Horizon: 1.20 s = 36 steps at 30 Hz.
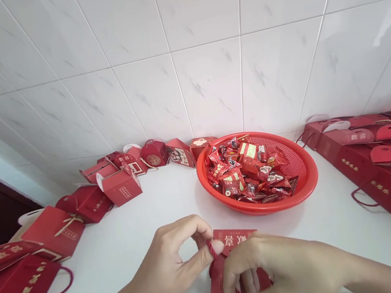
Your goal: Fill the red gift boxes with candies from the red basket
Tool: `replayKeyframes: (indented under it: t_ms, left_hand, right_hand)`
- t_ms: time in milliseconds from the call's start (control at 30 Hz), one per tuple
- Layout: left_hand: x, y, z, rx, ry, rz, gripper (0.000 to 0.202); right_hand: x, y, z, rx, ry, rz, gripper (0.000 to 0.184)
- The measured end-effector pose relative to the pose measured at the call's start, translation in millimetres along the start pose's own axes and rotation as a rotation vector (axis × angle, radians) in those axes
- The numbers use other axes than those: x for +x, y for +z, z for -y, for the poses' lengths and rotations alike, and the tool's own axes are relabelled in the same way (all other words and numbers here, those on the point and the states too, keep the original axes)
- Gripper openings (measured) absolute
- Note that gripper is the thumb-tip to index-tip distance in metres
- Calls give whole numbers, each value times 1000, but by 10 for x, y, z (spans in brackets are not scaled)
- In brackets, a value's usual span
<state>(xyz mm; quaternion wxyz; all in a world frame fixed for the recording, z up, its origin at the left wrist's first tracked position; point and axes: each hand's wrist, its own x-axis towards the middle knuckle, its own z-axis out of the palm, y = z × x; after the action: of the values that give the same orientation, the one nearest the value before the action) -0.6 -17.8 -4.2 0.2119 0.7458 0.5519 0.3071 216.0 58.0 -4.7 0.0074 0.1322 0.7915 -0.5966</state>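
A small red gift box point(215, 283) with gold characters on its flap lies on the white table in front of me. Pinched between thumb and fingers of my left hand point(178, 257) is a twisted red cord point(212, 250), held just above the box's left side. My right hand point(286, 264) bends over the front of the box, its fingers closed around another stretch of the cord, which shows between the fingertips. That hand hides much of the box. Behind both hands stands a red plastic basket point(312, 182) full of wrapped candies point(246, 168).
Several finished-looking red boxes point(121, 186) form a curved row at the left and back, some with cord handles. Rows of larger red boxes point(369, 177) with upright flaps fill the right side. A tiled wall point(214, 88) bounds the white table point(157, 208) at the back.
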Motion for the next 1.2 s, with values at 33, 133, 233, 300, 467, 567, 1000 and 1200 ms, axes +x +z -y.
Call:
replayKeyframes:
  t_ms: [33, 133, 233, 300, 467, 567, 1000, 1200]
  left_hand:
    - [2, -7, -1, -5, -44, 45, 24]
    - [31, -30, -32, -44, -126, 142, 37]
    - [74, -48, -69, -154, -181, 187, 43]
    - [93, -54, -63, -248, -216, 227, 47]
    - [107, -71, 60, -470, -284, 313, 52]
    - [118, -85, 105, -565, -321, 310, 47]
    - [84, -175, 21, -659, -254, 281, 17]
    - [-47, -129, -54, -489, 82, 143, 18]
  right_hand:
    - [-2, -1, 1, -4, -1, -1, 20]
    - [-3, -4, 5, -26, -8, 2, 18]
    - [-1, -8, 11, -34, -13, 2, 19]
    - [-2, -9, 17, -33, -12, 11, 19]
    - [-11, -8, 29, -69, -10, 2, 21]
    - [-14, -12, 25, -107, -15, 15, 23]
    - [-14, 7, 46, -12, -28, -69, 16]
    - [3, 107, 64, 318, -125, -351, 15]
